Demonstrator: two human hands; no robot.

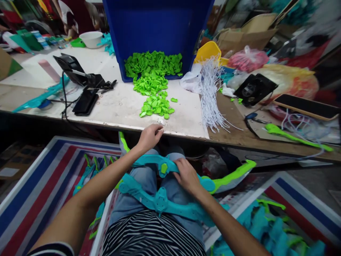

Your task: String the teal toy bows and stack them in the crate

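Observation:
My right hand (187, 175) is closed around the teal body of a toy bow (147, 159) lying across my lap. This bow has green and grey limbs and a green piece set in its middle. My left hand (150, 137) is held with fingers curled together at the table's front edge, just below a small pile of green plastic pieces (156, 106); whether anything is between the fingertips is hidden. Nearer my body, a second teal bow body (183, 209) rests on my thighs, with no green piece showing in its middle.
A blue bin (160, 28) tipped on its side spills green pieces onto the table (114, 110). White strings (211, 92) hang toward the table edge. A phone (306, 106) lies at right, a black stand (80, 76) at left. Crates with striped lining (34, 199) flank my legs, holding bows.

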